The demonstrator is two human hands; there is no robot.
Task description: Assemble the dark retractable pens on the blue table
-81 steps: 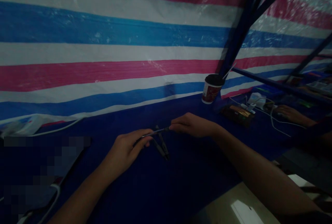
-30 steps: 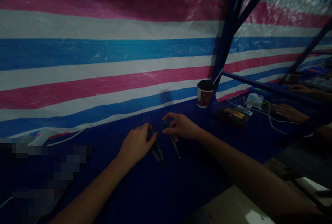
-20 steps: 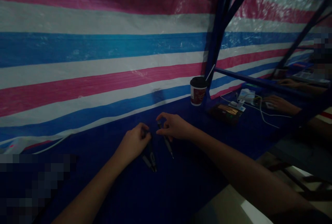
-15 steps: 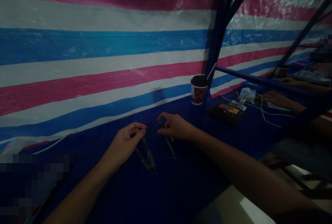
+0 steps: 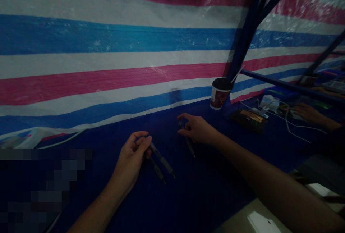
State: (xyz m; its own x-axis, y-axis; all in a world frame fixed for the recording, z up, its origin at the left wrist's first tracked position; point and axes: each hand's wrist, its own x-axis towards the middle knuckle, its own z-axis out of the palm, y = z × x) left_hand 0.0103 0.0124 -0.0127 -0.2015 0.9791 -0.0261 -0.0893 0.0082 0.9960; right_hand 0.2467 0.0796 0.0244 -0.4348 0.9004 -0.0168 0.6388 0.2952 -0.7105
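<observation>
My left hand (image 5: pixel 136 152) has its thumb and index finger pinched at the upper end of a pen (image 5: pixel 163 161) that slants down to the right. Just beside it, a second dark pen (image 5: pixel 157 170) comes out from under the same fingers; whether it is gripped too, I cannot tell. Over to the right, my right hand (image 5: pixel 198 128) curls around the top of another pen (image 5: pixel 190 146). Its index finger arches over the pen's upper end while the thumb lies across it. That pen's tip points down toward the blue tabletop (image 5: pixel 188 193).
A lidded paper cup (image 5: pixel 221 94) with a straw stands by the blue metal frame (image 5: pixel 246 40). A dark pouch (image 5: pixel 249 119) and white cables (image 5: pixel 288 123) lie right of it. Another person's hand (image 5: pixel 307 112) is farther right. Striped plastic sheeting (image 5: pixel 107 71) hangs behind.
The view has turned slightly left. The pens at my left hand have spread apart and tilted more to the right. My right hand keeps much the same pose over its pen.
</observation>
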